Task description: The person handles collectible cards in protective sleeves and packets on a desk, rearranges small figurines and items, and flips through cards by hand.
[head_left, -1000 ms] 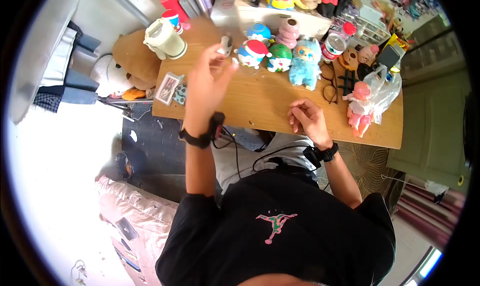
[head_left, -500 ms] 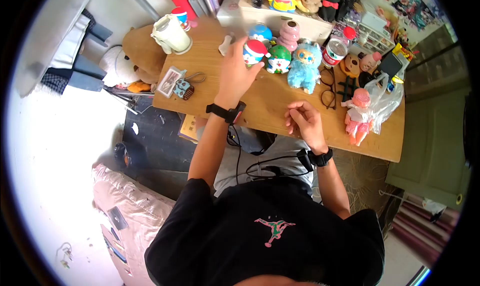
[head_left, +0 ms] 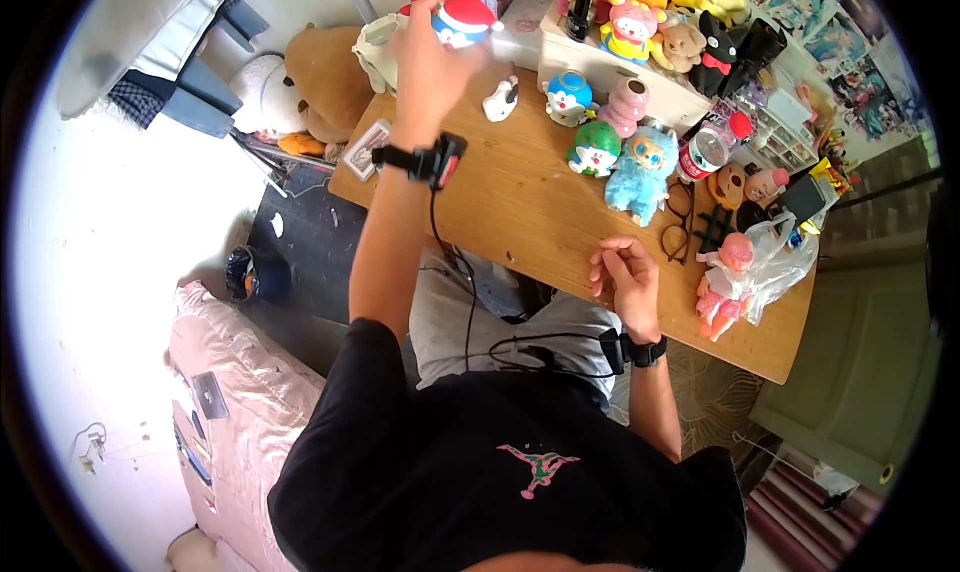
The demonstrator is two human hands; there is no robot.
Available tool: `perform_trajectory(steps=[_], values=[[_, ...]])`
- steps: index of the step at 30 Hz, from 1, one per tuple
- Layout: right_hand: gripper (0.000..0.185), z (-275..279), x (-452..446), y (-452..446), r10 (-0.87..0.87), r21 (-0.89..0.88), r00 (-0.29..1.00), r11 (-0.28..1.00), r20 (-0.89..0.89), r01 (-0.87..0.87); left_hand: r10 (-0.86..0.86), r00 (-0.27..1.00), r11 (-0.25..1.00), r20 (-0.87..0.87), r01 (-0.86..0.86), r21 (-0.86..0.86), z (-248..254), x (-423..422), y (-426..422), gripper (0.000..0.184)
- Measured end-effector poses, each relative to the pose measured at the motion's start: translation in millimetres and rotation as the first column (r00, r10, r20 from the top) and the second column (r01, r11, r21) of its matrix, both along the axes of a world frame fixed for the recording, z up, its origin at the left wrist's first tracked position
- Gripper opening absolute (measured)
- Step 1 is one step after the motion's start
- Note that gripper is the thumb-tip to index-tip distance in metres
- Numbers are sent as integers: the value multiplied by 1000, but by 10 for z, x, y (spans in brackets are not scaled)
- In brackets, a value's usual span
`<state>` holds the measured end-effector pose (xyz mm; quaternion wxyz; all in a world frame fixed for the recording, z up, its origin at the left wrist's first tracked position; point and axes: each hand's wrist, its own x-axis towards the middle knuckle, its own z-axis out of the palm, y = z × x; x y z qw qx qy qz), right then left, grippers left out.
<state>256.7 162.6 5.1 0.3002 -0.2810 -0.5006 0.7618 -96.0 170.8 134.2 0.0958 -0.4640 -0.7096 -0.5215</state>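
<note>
My left hand [head_left: 435, 72] is raised over the back left of the desk. Its fingers close on a blue and white cartoon figurine with a red Santa hat [head_left: 466, 17]; blur smears part of the grip. A small white figure with a black patch [head_left: 501, 100] stands to the right of that hand. Near the desk's front edge, my right hand [head_left: 630, 272] holds nothing, its fingers loosely curled and a little apart. Beyond the right hand sit a blue plush doll [head_left: 637, 184], a green-hatted figurine [head_left: 594, 152], a blue round figurine [head_left: 570, 99] and a pink stacked ornament [head_left: 627, 107].
On the wooden desk [head_left: 520, 212] lie round glasses [head_left: 678, 227], a pink baby doll [head_left: 725, 287] and a plastic bag [head_left: 785, 272]. A red-capped bottle [head_left: 706, 150] stands farther back. A cream container [head_left: 380, 57] and a framed card [head_left: 367, 150] are at the left.
The Santa-hat figurine has left its place beside the green-hatted one, carried up and leftward in my left hand. The head view has shifted. My right hand stays near the front edge.
</note>
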Motion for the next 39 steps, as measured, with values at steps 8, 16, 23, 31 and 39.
perform_trajectory(steps=[8, 16, 23, 31, 39], values=[[13, -64, 5, 12, -36, -14, 999, 999, -35, 35, 114, 989, 941, -91, -137, -309, -182, -540, 515, 72], [12, -32, 19, 13, 2, -27, 999, 1000, -45, -3, 172, 957, 870, -235, -259, -420, -334, -765, 746, 68], [13, -38, 19, 21, 5, -37, 999, 999, -50, -6, 173, 930, 812, -324, -321, -488, -321, -831, 837, 63], [14, -39, 37, 19, 13, -59, 999, 998, -40, -16, 124, 950, 770, -287, -274, -576, -545, -980, 992, 58], [13, -36, 29, 19, 17, -48, 999, 999, -49, -19, 69, 955, 731, -289, -245, -637, -566, -933, 1071, 69]])
